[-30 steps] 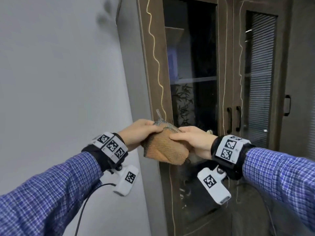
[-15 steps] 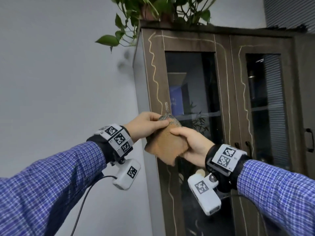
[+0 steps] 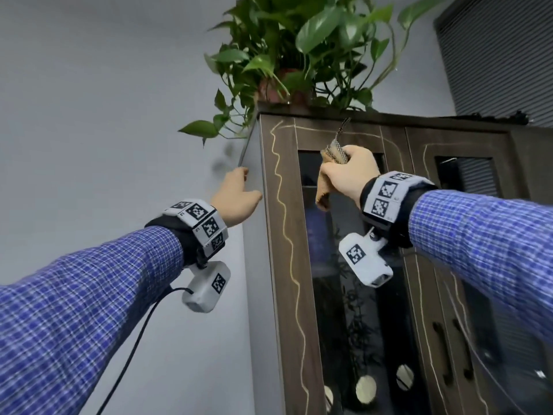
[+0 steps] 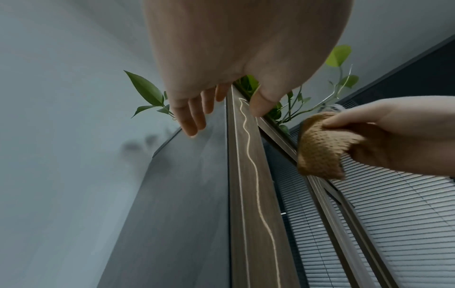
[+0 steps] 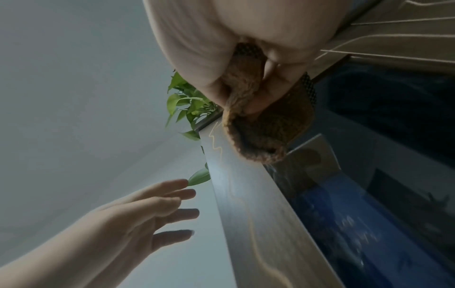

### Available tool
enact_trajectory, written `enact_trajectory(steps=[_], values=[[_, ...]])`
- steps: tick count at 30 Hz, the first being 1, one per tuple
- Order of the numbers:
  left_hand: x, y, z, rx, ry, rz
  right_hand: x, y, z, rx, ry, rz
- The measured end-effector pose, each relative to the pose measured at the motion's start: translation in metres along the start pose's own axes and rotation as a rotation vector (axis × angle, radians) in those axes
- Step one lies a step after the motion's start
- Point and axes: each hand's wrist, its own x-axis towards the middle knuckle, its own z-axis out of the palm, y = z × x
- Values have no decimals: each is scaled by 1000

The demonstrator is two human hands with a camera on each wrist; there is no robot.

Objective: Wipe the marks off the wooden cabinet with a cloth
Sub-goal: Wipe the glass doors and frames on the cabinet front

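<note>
A tall dark wooden cabinet [image 3: 287, 295] with glass doors carries pale wavy chalk-like marks [image 3: 281, 190] down its left frame and across the top rail. My right hand [image 3: 347, 172] grips a folded brown cloth [image 3: 324, 190] near the top of the left door; the cloth [image 4: 320, 148] hangs bunched from its fingers. My left hand [image 3: 239, 196], fingers straight, reaches to the cabinet's upper left corner, with its fingers [image 4: 194, 115] along the grey side panel and thumb at the front edge. It holds nothing.
A potted green trailing plant [image 3: 299, 55] stands on the cabinet top, leaves hanging over the left corner. A grey wall [image 3: 89, 115] is on the left. Window blinds [image 3: 493, 55] are at the upper right. Door handles [image 3: 449, 348] sit lower right.
Both hands held the cloth together low at the door; now the left hand has let go and moved to the cabinet's corner, and the right hand has raised the cloth to the top.
</note>
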Motion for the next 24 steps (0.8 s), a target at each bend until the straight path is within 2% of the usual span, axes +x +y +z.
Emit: enact_trajectory(steps=[4,8,11,13,15,18,21,24], values=[[11,7,8,98,-99,25,39,-13,14,-118,98,-80],[24,24,4,216,-92,12,80,-24,37,-112,-61,-199],[33,37,8,245,-85,-27,105,-29,47,-244,-197,-352],[36,41,9,234,-26,-44,116,-28,57,-335,-282,-452],[37,42,11,230,47,-59,123,-22,67,-357,-304,-493],[38,41,17,152,105,-54,118,-11,73,-320,-320,-583],[37,38,18,15,149,-47,94,7,74,-348,-458,-772],[38,29,18,-48,200,-77,63,32,67,-351,-544,-870]])
